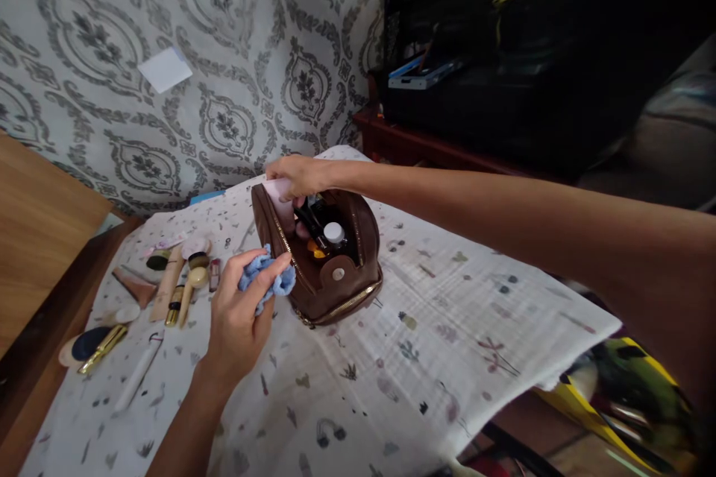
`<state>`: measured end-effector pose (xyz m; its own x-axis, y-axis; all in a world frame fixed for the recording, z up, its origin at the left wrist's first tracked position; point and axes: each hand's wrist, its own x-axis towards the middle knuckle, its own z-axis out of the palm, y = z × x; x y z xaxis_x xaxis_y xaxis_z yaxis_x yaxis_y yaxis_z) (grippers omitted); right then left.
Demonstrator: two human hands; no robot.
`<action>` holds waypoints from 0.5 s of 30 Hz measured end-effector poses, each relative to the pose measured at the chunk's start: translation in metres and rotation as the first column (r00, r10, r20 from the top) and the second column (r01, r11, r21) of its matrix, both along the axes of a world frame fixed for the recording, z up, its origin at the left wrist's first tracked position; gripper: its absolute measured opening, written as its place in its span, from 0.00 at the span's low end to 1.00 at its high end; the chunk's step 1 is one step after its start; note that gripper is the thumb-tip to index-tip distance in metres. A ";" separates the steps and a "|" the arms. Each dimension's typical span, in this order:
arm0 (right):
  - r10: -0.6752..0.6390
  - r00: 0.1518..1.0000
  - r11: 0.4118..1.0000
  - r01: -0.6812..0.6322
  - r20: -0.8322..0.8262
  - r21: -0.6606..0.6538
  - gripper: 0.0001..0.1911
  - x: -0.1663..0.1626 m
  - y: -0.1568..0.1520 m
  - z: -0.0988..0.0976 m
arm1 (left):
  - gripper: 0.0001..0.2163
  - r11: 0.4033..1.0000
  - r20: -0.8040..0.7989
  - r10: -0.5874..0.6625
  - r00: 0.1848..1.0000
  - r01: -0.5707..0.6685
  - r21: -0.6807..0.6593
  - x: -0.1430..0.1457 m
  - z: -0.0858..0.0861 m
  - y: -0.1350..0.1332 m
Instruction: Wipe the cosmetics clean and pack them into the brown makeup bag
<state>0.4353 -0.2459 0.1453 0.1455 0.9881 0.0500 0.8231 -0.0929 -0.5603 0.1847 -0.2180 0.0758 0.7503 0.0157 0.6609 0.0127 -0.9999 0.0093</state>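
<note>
A brown makeup bag (321,298) stands unzipped on the cloth, its mouth facing up. A white-capped jar (334,232), a black tube-like item (309,222) and a small orange item (317,248) show inside it. Pinched in my left hand (238,320), just left of the bag, is a blue scrunchie (268,279). My right hand (299,177) reaches across to the bag's far left side. Its fingers are curled over a flat pale pink item (281,205) inside the bag's wall; the item's lower part is hidden.
Makeup lies spread at the left, including a beige tube (168,283), a gold lipstick (104,350), a compact (90,343) and a white pen-like stick (139,373). A patterned white cloth (391,380) covers the table. Behind stand a papered wall and a dark screen (531,37).
</note>
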 end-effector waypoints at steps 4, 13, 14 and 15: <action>0.067 0.982 0.994 -0.051 0.176 -0.092 0.18 0.000 0.005 -0.003 | 0.20 1.000 -0.004 0.000 1.000 0.000 0.003 0.000 -0.001 0.000; 0.046 0.911 0.996 -0.011 0.410 -0.088 0.14 -0.007 0.010 0.001 | 0.20 0.999 -0.003 0.031 1.000 -0.031 0.016 -0.002 -0.002 -0.002; 0.042 0.915 0.997 -0.011 0.402 -0.080 0.14 -0.007 0.009 0.001 | 0.20 0.999 -0.004 0.033 0.999 -0.033 0.017 -0.002 -0.002 -0.003; 0.033 0.919 0.997 -0.005 0.393 -0.071 0.15 -0.007 0.009 0.000 | 0.20 0.999 -0.004 0.036 0.999 -0.036 0.016 -0.003 -0.002 -0.003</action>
